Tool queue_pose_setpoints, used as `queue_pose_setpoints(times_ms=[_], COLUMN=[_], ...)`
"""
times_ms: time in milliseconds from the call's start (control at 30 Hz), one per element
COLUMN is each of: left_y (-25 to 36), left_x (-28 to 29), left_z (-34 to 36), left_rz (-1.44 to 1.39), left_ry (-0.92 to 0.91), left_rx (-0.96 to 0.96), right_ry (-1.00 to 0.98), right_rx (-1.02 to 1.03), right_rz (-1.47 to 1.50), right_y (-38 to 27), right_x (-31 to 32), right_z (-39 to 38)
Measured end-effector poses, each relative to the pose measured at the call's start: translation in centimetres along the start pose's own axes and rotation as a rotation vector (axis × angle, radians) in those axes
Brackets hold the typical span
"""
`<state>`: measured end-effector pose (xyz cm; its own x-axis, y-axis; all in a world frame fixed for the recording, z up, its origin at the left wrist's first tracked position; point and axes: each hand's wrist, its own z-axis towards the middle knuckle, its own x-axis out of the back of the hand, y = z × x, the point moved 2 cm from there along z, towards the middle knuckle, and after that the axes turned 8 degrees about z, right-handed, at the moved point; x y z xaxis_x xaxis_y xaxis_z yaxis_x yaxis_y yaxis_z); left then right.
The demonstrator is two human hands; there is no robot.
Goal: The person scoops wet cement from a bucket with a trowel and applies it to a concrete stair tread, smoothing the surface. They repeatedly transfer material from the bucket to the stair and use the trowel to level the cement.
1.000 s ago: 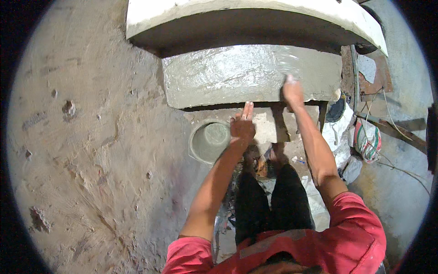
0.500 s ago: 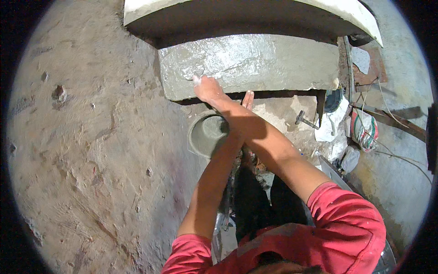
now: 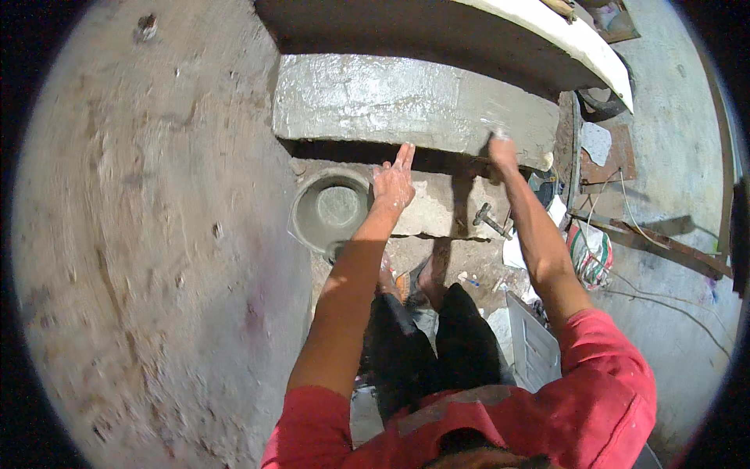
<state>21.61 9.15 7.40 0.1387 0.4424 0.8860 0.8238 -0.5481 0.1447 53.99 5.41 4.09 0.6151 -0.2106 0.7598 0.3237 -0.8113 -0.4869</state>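
Wet grey cement with a glossy sheen covers a long low step (image 3: 375, 98), brightest toward its left part. Near the step's right end, my right hand (image 3: 501, 148) is closed against the cement. A pale smear shows at its fingertips, but what it grips is hidden. At the step's front edge is my left hand (image 3: 394, 184), with two fingers stretched forward and the others partly bent; it holds nothing that I can see. Below and left of that hand stands a round bucket (image 3: 303, 213), coated grey inside.
A hammer (image 3: 491, 221) lies on the ground below the step. A pale-topped curved ledge (image 3: 594, 59) overhangs the far side. At right are a striped woven sack (image 3: 587, 256), loose cords and a wooden bar (image 3: 664, 244). A rough wall (image 3: 172, 234) fills the left.
My right hand has swept from the step's left end to near its right end. My arms, crossed before, are now apart, and more of my left hand shows. The view has shifted.
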Motion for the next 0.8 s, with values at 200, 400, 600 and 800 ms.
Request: queue_pose_setpoints(times_ms=[200,400,600,800], left_y=[1.3,2.3,2.0,1.1], left_x=[-0.3,-0.8,-2.9,-5.3], left_z=[0.5,-0.1,-0.1,0.4], left_rz=[-0.061,-0.044,-0.136,-0.007], left_ry=[0.032,0.08,0.221,0.321], left_rx=[0.078,0.132,0.15,0.107], right_ry=[0.076,0.063,-0.2,-0.41], right_rx=[-0.115,-0.225,0.402,0.6], right_rz=[0.585,0.778,0.126,-0.112], right_y=[5.7,1.7,-9.7,-18.0], right_x=[5.9,0.3,-10.0,-14.0], right_z=[-0.8,-6.2,-10.9,-15.5])
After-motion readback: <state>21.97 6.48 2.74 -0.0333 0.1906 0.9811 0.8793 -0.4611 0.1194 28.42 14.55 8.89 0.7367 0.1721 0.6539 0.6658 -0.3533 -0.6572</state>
